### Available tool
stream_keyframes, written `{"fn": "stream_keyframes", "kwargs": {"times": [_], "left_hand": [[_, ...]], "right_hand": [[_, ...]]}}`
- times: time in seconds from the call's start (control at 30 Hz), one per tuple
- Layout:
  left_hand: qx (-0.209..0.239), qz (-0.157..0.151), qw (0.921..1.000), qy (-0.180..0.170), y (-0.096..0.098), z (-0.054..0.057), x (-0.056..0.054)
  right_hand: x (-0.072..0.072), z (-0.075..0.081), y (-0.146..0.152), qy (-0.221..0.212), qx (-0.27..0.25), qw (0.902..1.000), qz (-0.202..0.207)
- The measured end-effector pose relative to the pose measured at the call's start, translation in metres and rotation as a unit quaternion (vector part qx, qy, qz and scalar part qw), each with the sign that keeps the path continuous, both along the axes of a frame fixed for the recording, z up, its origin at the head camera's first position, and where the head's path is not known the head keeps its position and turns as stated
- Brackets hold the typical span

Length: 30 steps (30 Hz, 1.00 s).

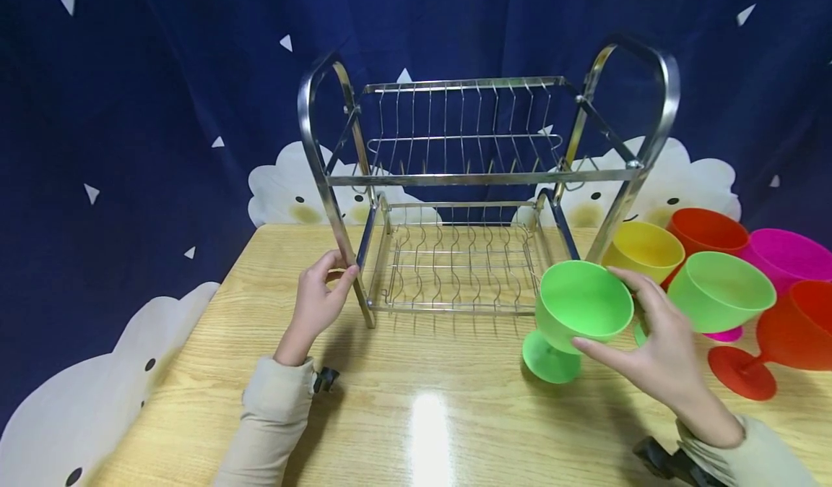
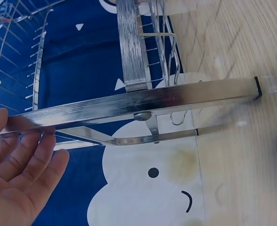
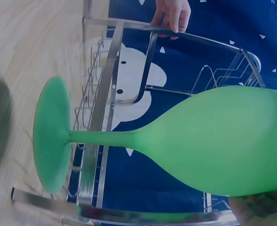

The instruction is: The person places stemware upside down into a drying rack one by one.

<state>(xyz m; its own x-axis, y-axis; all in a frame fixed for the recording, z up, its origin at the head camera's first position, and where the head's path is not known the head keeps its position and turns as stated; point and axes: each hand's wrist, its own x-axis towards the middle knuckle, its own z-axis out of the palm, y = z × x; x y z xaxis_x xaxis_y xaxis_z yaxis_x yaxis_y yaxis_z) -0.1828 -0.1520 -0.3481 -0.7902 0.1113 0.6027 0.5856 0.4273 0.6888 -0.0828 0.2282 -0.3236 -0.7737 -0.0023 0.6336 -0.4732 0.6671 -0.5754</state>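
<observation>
While white cloud shapes fill the left edge of a dark blue curtain, the table spreads rightward from them in pale wood grain. On its left part, a light-sleeved left hand pinches the left front post of a two-tier metal dish rack, thumb on one side and fingers on the other.

The rack stands at the far middle of the table, its wire upper tier above a lower one of wavy wires, with a curved metal handle at each end. In front of its right end, a light green goblet is held bowl up, with its round foot toward the table; whether the foot touches the wood, I cannot tell.

Just right of it, the right hand grips that goblet around the bowl near the rim, thumb on the near side and fingers on the far side. Beyond this hand, more goblets cluster at the right: a yellow one, a red one farther back, a second green one, a pink one and, nearest, an orange-red one.
</observation>
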Motion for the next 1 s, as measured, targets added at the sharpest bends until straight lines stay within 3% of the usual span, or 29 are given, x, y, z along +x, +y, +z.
{"fn": "stream_keyframes", "kwargs": {"times": [0.17, 0.43, 0.57, 0.67, 0.73, 0.8, 0.87, 1.0], "left_hand": [[-0.005, -0.006, 1.0, 0.003, -0.006, -0.01, -0.008], [-0.017, -0.007, 0.9998, -0.007, -0.008, -0.009, -0.007], [-0.055, 0.032, 0.9979, -0.017, -0.01, -0.006, 0.002], [-0.083, 0.072, 0.9939, 0.009, -0.01, -0.004, 0.012], [-0.093, 0.077, 0.9919, 0.04, -0.009, -0.003, 0.019], [-0.095, 0.051, 0.9923, 0.061, -0.006, -0.002, 0.025], [-0.098, 0.004, 0.993, 0.067, -0.001, -0.003, 0.029], [-0.102, -0.086, 0.9905, 0.031, 0.011, -0.007, 0.034]], "right_hand": [[-0.003, 0.003, -0.007, 0.001, 0.004, 0.9998, 0.019], [-0.008, 0.01, -0.019, 0.007, -0.013, 0.9986, 0.052], [-0.011, 0.011, -0.024, 0.024, -0.031, 0.9965, 0.074], [-0.013, 0.011, -0.027, 0.039, -0.04, 0.9944, 0.089], [-0.014, 0.011, -0.029, 0.043, -0.044, 0.9933, 0.097], [-0.015, 0.011, -0.03, 0.049, -0.047, 0.9921, 0.106], [-0.016, 0.011, -0.032, 0.053, -0.051, 0.991, 0.112], [-0.018, 0.012, -0.035, 0.054, -0.07, 0.9877, 0.129]]}}
